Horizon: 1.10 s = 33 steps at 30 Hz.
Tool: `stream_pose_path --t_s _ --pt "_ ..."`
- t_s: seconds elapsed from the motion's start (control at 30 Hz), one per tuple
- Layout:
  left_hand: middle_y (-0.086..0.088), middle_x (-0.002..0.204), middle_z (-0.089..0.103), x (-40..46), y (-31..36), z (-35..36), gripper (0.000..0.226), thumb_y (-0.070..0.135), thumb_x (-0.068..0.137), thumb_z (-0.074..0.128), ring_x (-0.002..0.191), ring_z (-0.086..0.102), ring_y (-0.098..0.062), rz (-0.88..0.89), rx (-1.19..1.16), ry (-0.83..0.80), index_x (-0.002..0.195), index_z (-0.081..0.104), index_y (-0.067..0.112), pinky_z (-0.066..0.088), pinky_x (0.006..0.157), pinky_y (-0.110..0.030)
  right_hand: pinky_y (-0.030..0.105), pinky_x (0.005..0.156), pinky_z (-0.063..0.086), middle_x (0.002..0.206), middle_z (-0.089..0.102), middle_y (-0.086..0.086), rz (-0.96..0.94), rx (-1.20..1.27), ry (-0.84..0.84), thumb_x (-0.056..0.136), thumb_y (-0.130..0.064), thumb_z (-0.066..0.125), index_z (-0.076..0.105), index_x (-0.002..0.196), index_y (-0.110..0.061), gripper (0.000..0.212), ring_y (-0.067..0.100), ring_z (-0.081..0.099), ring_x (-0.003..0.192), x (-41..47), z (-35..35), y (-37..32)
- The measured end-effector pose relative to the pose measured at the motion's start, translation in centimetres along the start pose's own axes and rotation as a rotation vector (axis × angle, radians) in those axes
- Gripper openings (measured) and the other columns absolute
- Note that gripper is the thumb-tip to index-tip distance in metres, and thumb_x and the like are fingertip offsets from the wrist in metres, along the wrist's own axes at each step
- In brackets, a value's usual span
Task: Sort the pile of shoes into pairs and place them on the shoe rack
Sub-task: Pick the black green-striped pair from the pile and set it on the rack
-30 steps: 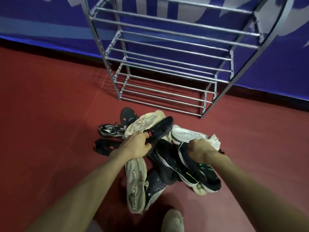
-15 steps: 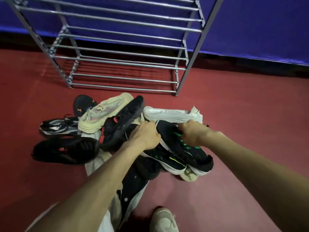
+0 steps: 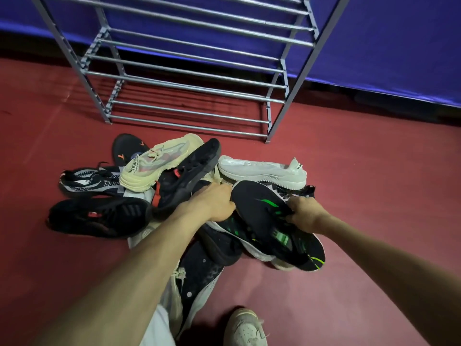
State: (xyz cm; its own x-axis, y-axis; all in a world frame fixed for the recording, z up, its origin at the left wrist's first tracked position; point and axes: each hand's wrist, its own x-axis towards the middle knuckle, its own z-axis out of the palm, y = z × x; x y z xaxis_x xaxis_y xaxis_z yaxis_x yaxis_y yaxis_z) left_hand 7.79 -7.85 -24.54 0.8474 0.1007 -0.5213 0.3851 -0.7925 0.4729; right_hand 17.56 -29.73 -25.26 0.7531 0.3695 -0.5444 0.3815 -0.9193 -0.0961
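Note:
A pile of mixed shoes lies on the red floor in front of a grey metal shoe rack (image 3: 189,83) with bare shelves. My right hand (image 3: 303,213) grips a black sneaker with green marks (image 3: 259,208) by its collar. A second black and green sneaker (image 3: 296,248) lies just under it. My left hand (image 3: 214,203) reaches into the middle of the pile, its fingers curled beside the held sneaker; what it grips is hidden. Around them lie a cream sneaker (image 3: 159,162), a black shoe with red tabs (image 3: 187,176) and a white sneaker (image 3: 262,169).
Another black shoe with a red tab (image 3: 99,217) and a black-and-white knit shoe (image 3: 89,179) lie at the pile's left. My own light shoe (image 3: 245,329) stands at the bottom. A blue wall (image 3: 386,46) runs behind the rack.
My left hand let go of the black shoe with red tabs and moved right, next to the black and green sneaker. The right hand kept its grip there. The view dipped closer.

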Motion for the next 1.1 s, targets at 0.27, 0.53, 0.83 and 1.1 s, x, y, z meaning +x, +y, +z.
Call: stream_pose_path --t_s 0.27,0.53,0.83,1.1 --pt "-0.004 0.067 0.047 -0.2 -0.6 -0.2 0.032 0.029 0.09 0.048 0.068 0.05 -0.027 -0.043 0.027 -0.023 0.064 0.045 0.01 0.042 0.064 -0.033 0.034 0.077 0.045 0.099 0.069 0.016 0.047 0.239 0.118 0.086 -0.02 0.063 0.066 0.095 -0.009 0.015 0.034 0.062 0.096 0.0 -2.2 0.9" --pt "-0.008 0.091 0.068 -0.6 0.4 -1.7 0.032 0.037 0.096 0.041 0.081 0.067 -0.024 -0.076 -0.708 -0.114 0.083 0.061 0.016 0.053 0.082 -0.038 0.035 0.065 0.054 0.079 0.061 0.01 0.061 1.066 0.155 0.09 -0.017 0.061 0.06 0.084 -0.013 0.008 0.021 0.059 0.064 0.5 -4.2 -3.9" --pt "-0.021 0.091 0.067 -0.2 -1.7 -1.2 0.02 0.019 0.083 0.067 0.082 0.06 -0.037 -0.094 -0.427 0.166 0.071 0.05 0.016 0.036 0.065 -0.028 0.028 0.051 0.05 0.062 0.056 0.007 -0.014 1.319 0.104 0.091 0.004 0.046 0.058 0.085 -0.008 0.018 0.022 0.054 0.053 0.6 -2.7 -8.3" --pt "-0.001 0.055 0.037 0.5 -3.2 -1.1 0.025 -0.001 0.071 0.05 0.062 0.036 -0.028 -0.165 -0.335 0.392 0.058 0.035 0.013 0.026 0.051 -0.033 0.036 0.07 0.059 0.083 0.069 0.015 0.038 1.317 -0.296 0.099 -0.029 0.046 0.062 0.108 -0.01 0.027 0.027 0.068 0.074 0.1 -2.7 -7.8"
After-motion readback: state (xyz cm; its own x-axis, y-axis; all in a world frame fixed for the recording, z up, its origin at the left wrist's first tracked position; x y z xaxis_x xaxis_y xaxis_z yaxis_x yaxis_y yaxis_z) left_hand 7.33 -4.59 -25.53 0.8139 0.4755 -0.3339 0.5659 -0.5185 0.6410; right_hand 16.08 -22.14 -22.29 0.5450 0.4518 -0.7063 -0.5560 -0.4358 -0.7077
